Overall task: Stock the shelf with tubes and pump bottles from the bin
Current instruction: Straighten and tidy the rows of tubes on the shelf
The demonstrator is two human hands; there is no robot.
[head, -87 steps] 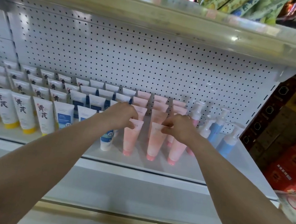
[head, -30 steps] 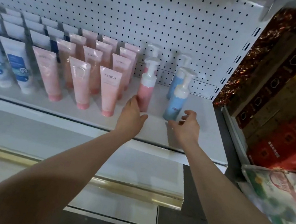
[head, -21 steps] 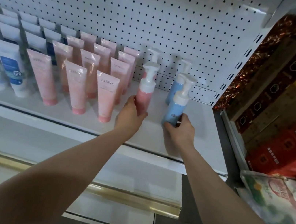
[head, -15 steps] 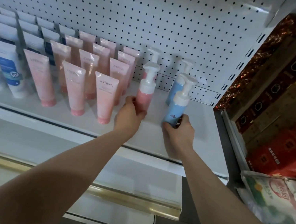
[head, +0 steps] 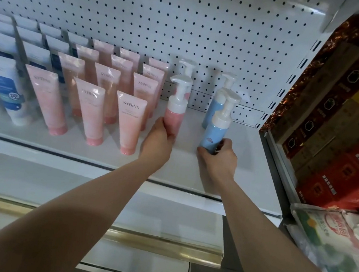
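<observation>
Head view. Gripping pink pump bottle [head: 174,114] low on its body with left hand [head: 158,140]; standing upright on shelf [head: 250,167]. Gripping blue pump bottle [head: 216,129] at its base with right hand [head: 218,158], fingers curled round. 3 files of pink tubes [head: 130,116] just left of left hand. Step judged: setting front 2 bottles in place. Next: square both in line, let go, fetch more stock. Bin not in view.

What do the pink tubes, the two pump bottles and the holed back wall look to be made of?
The pink tubes: likely soft plastic, satin sheen; flat crimped top ends and light streaks suggest it. The pink pump bottle and blue pump bottle: apparently rigid plastic, matte coloured bodies, glossier white tops. The back panel: probably white painted sheet metal, judging by its punched holes.
</observation>
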